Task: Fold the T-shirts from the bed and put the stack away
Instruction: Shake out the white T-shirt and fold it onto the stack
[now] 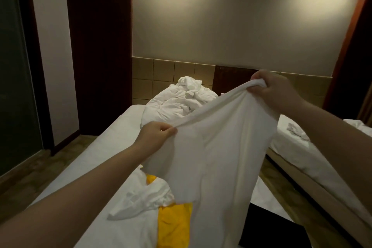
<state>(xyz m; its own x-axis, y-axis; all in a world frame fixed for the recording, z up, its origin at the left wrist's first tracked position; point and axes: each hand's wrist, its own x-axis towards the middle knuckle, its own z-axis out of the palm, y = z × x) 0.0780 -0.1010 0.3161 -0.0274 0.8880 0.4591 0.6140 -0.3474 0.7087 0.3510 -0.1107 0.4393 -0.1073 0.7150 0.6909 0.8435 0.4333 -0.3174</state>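
Barely begun, it seems: our left hand (156, 135) and right hand (271, 88) grip a white T-shirt (217, 147) aloft; yellow shirt (173, 225) and crumpled white shirt (145, 197) lie unfolded

plain white T-shirt (217, 147), yellow T-shirt (173, 225), white bed sheet (112, 147), crumpled white duvet (177, 102)

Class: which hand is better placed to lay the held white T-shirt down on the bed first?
Probably left: the left hand pinches the white T-shirt lower, over the bed; the right hand grips it higher.
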